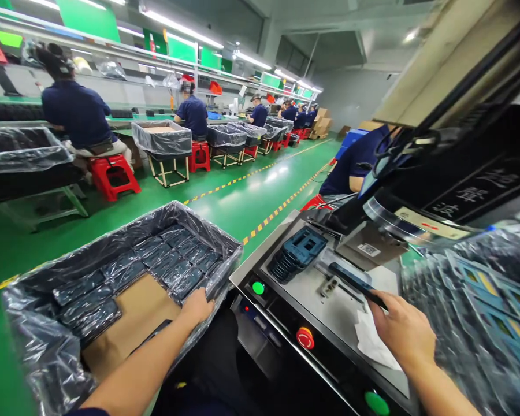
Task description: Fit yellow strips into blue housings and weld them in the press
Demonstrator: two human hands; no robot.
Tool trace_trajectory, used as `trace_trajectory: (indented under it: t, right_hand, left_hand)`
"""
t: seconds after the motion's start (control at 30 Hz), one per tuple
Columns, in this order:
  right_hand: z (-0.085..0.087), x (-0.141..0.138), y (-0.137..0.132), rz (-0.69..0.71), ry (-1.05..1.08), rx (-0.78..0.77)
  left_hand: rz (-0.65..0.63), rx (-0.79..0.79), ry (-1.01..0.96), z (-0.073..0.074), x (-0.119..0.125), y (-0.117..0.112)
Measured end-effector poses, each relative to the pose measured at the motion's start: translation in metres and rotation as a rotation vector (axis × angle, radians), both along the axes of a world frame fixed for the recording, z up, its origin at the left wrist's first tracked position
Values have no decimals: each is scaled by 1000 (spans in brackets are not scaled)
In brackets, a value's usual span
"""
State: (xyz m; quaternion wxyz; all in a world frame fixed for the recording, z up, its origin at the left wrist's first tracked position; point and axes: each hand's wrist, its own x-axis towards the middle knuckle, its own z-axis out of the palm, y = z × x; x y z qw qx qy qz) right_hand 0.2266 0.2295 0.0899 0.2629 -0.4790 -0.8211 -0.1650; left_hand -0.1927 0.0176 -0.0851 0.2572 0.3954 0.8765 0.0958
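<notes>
My right hand (401, 326) is closed on the near end of a flat, dark plastic piece (351, 276), which slants over the metal work plate (305, 289) of a machine. A small metal fixture (329, 287) shows just below the piece. Farther back on the plate lies a dark blue-grey plastic housing (303, 245) with a ribbed end. My left hand (198, 306) is at the right side of a plastic-lined bin (30, 323), fingers curled; what they hold, if anything, is hidden. Several film-wrapped dark parts (156, 254) lie in the bin, beside cardboard (145, 306).
The machine's black head (468, 179) hangs over the plate. Its front panel carries a green button (258, 287) and a red stop button (305, 338). White paper (375, 341) lies near my right hand. Stacked trays (481, 289) stand at right. Co-workers (80, 110) sit along a bench.
</notes>
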Motion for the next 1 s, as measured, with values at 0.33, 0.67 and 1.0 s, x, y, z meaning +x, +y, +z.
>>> trace_trajectory:
  t: [0.33,0.67,1.0]
  right_hand:
    - [-21,-41,-156,166,606,-823]
    - [-101,-58,-196,16,964,-1248]
    - [-96,-65,-194,5,817,-1190]
  left_hand:
    - [-31,717,-452,49,72,-17]
    - [-260,296,-805,86,155,-19]
    - [-275,239,-585,99,156,-19]
